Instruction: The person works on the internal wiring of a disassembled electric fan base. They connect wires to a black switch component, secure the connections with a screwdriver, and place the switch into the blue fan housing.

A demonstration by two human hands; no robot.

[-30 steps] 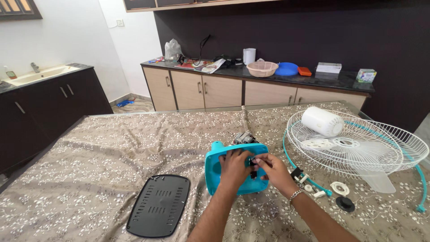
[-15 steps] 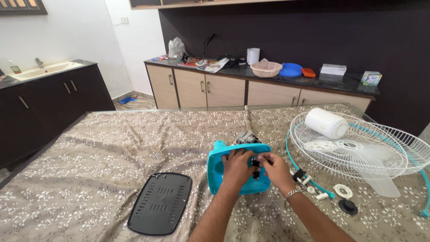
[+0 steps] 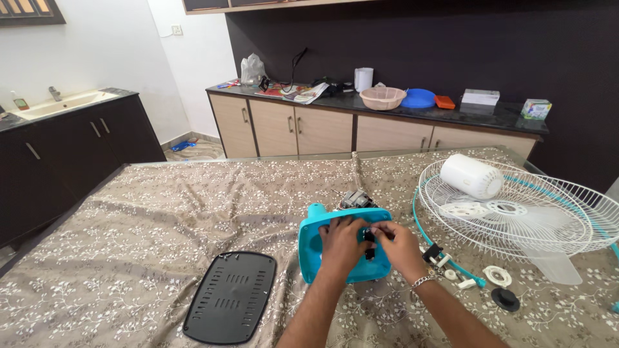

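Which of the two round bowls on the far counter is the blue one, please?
The blue bowl is the flatter one on the right, beside the orange item; the other, a taller pinkish perforated bowl, stands to its left.

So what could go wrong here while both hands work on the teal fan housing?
1. Small loose parts lie on the patterned tablecloth beside the right hand; a sleeve or wrist might scatter them, and they are hard to spot there.
2. The wire fan guard overhangs the table's right edge and might slide off if bumped.
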